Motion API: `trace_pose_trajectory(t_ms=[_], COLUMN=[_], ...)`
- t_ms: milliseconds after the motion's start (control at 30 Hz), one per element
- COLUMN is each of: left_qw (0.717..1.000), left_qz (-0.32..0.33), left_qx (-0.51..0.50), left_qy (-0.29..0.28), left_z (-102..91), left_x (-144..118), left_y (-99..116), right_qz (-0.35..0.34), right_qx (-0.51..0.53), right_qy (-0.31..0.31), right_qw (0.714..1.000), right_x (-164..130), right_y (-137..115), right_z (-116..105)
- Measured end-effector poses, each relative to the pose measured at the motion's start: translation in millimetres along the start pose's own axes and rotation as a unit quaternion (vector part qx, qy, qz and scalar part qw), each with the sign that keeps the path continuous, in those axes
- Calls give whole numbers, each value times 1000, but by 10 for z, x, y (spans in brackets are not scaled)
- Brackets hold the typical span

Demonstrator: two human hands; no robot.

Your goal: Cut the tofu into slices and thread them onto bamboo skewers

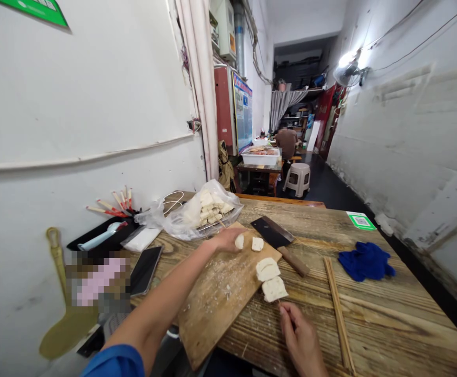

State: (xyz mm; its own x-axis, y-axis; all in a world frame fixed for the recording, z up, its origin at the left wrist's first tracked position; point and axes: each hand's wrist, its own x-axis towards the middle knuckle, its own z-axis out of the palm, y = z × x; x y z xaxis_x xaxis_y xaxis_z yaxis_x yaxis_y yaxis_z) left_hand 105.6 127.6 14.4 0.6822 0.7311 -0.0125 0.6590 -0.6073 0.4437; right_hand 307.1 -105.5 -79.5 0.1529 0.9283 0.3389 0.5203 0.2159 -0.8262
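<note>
My right hand [301,335] pinches the lower end of a thin wooden skewer [279,301]. Two soft white food slices [274,289] are threaded on it, held over the edge of the wooden cutting board [212,309]. At the board's far end, my left hand [228,240] has its fingers closed around a smaller white piece [240,241]; part of the grip is hidden. A loose white piece [257,244] lies just right of it. White crumbs are scattered over the board. A cleaver [272,231] with a wooden handle rests along the board's right side.
Beyond the board is a plastic bag [181,220] of white pieces. Bare skewers [338,314] and a blue cloth [365,261] lie to the right. A phone [145,269] and black tray [98,235] are left. Farther back, a person [287,142] sits near a stool [298,179].
</note>
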Motion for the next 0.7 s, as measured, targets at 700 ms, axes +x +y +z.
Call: trace_pose_trajectory(t_ms=[700], left_qw=[993], left_qz=[20], left_qx=[111], left_qy=[-18], left_z=[258], left_x=[-1036], left_y=[357], right_qz=[20], right_qx=[15], right_qy=[-7], right_qw=[1000], right_x=[-38], right_y=[175], right_z=[-6])
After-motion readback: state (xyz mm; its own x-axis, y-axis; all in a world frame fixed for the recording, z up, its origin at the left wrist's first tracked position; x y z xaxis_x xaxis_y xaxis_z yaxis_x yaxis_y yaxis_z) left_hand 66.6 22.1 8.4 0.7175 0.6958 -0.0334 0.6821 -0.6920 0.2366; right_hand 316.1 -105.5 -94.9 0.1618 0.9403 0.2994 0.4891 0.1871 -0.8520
